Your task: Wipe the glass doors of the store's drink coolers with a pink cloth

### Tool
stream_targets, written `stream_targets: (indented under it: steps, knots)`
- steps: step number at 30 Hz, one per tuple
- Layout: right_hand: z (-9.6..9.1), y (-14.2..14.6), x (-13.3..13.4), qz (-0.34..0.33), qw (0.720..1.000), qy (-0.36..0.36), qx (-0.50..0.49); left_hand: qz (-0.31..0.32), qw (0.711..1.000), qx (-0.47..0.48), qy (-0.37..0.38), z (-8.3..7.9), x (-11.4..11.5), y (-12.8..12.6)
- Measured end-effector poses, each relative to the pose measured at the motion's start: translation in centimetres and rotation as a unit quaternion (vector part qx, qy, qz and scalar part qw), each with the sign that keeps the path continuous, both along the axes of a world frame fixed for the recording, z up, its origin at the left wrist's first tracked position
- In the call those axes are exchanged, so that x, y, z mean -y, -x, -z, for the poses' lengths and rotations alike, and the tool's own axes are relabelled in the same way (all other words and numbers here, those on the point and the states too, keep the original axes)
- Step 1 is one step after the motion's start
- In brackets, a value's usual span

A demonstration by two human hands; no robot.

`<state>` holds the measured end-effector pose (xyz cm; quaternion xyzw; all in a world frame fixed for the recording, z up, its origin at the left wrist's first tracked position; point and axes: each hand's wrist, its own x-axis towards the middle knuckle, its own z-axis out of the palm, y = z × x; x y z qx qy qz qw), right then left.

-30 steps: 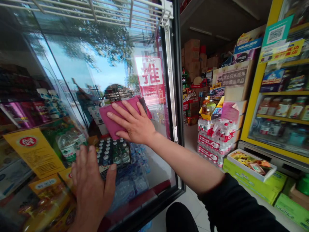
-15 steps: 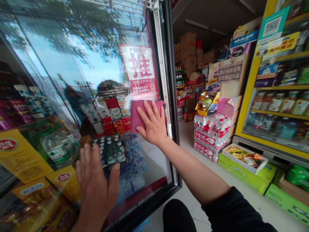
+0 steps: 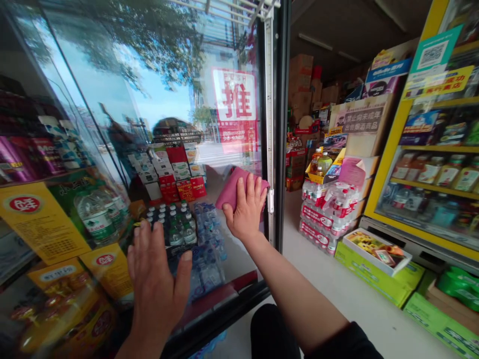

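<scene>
Right hand [image 3: 245, 209] flat and open, fingers spread, palm pressing a pink cloth [image 3: 229, 191] against the glass. It grips nothing; the cloth is only pinned under the palm and fingers. Left hand [image 3: 157, 284] also flat and open on the glass, lower down and to the left, with nothing under it that I can see.

Glass door [image 3: 149, 114] fills the left half of my view, reflecting sky, trees and stacked goods. Its dark frame [image 3: 280, 124] runs upright just right of the cloth. Yellow cabinet [image 3: 391, 144] of bottled drinks stands at far right, well apart from both hands. Green boxes [image 3: 377, 281] lie on the floor [image 3: 355, 314] below it. Packs of bottled water [image 3: 325, 219] are stacked between door frame and cabinet. Red sign [image 3: 235, 107] is stuck on the glass above the cloth. The cloth sits low on the pane, near the frame edge, part of it hidden by the hand.
</scene>
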<state>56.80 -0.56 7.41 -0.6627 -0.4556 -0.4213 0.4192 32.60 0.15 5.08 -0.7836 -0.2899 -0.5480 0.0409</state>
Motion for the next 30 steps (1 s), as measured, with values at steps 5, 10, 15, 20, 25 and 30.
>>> stream_targets:
  steps: [5, 10, 15, 20, 25, 30]
  knots:
    - [1.3, 1.2, 0.3, 0.004, 1.0, 0.001, -0.017, -0.007, 1.0, 0.01, 0.007, 0.3, 0.5, 1.4]
    - [2.6, 3.0, 0.6, 0.016, 0.998, 0.028, -0.05, -0.016, 0.999, 0.007, 0.027, 0.9, 1.4, 2.9]
    - [4.5, 5.6, 0.4, 0.002, 0.991, -0.002, -0.13, -0.029, 0.999, 0.018, 0.035, 2.0, 2.5, 4.9]
    - [8.0, 9.3, 1.2, -0.119, 0.974, -0.034, -0.19, -0.037, 0.996, 0.027, 0.074, 3.8, 4.2, 7.2]
    - [11.4, 13.9, 5.3, -0.312, 0.881, -0.032, -0.355, -0.038, 0.99, 0.039, 0.128, 7.0, 6.6, 8.7]
    - [12.6, 17.2, 9.3, -0.458, 0.576, -0.006, -0.677, 0.009, 0.962, 0.073, 0.263, 10.4, 9.1, 10.2]
